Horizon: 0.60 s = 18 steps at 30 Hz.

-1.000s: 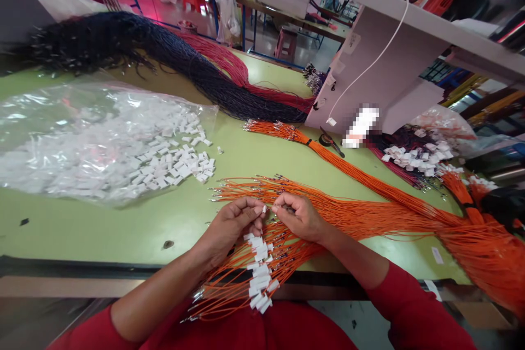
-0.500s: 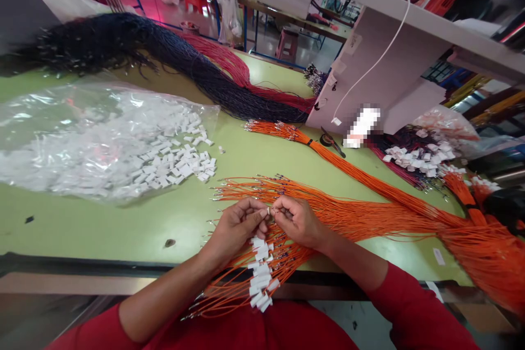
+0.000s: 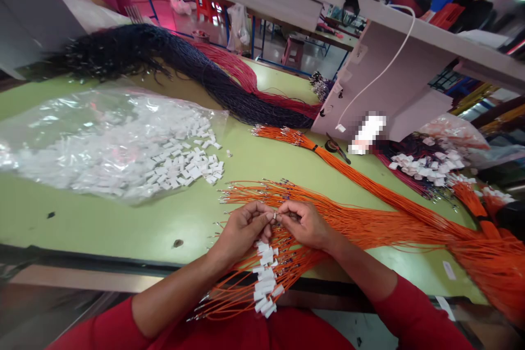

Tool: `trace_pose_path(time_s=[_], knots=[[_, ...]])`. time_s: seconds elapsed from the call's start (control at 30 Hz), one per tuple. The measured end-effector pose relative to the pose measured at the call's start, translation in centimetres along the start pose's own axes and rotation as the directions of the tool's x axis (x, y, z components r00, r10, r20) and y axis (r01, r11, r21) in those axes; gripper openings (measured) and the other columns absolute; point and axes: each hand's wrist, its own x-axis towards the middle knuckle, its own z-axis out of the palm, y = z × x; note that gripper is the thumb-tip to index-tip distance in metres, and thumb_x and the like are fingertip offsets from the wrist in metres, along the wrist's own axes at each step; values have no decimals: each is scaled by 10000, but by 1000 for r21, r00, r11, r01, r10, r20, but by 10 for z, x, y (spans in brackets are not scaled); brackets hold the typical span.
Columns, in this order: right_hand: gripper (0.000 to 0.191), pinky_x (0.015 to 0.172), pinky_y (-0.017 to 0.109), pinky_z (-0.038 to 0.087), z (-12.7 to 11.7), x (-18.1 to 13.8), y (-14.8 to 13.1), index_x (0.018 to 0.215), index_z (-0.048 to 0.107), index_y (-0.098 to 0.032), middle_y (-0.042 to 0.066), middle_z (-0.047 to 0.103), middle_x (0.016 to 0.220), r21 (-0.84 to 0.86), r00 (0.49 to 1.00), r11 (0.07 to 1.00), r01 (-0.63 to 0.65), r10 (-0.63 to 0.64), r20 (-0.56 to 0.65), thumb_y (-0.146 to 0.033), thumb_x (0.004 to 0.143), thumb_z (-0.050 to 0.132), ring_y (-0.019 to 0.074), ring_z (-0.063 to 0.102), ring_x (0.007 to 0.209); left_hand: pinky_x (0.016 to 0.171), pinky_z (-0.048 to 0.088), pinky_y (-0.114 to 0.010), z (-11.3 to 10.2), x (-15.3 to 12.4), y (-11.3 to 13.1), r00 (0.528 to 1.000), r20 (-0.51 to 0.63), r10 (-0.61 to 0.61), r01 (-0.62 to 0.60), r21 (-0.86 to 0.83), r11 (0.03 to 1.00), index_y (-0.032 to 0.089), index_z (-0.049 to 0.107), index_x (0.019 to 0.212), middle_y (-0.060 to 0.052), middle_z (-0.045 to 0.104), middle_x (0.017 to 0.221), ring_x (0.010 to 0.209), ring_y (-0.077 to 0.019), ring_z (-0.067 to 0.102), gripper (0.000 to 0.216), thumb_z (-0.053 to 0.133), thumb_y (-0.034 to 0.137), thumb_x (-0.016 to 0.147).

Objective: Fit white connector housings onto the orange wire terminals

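White connectors (image 3: 266, 284) cluster on orange wires (image 3: 361, 219) at the table's near edge (image 3: 135, 254). Just beyond, the left hand (image 3: 246, 229) pinches a small white piece (image 3: 274, 216); the right hand (image 3: 307, 224) meets it, fingertips narrowed—probably steadying a wire end, too small to confirm. Farther left lies a clear bag (image 3: 77, 106) of loose connectors, seemingly kept within reach—dark wires (image 3: 197, 63) behind.

Over orange wires (image 3: 369, 221), the left hand (image 3: 244, 229) pinches a small white piece (image 3: 274, 215) just beside the right hand (image 3: 307, 225). A clear bag (image 3: 61, 115) lies left on the counter (image 3: 123, 224).
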Motion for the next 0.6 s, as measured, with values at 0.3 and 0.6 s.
trace_pose_path(time_s=[0.3,0.6], knots=[[248,527,239,366,-2,5,11,794,702,-176,-3,610,650,135,1000,991,-27,26,4,-396,894,645,115,472,553,542,417,-260,-3,-6,-1,973,16,232,-222,366,904,192,654,834,-17,634,670,573,-149,554,215,614,395,894],[271,576,249,470,-5,5,12,985,690,-185,24,709,746,313,989,938,-148,134,64,-438,889,672,126,589,592,627,445,-296,-57,-21,35,859,13,513,-318,798,512,233,691,978,-52,674,863,623,-170,560,140,591,241,880]])
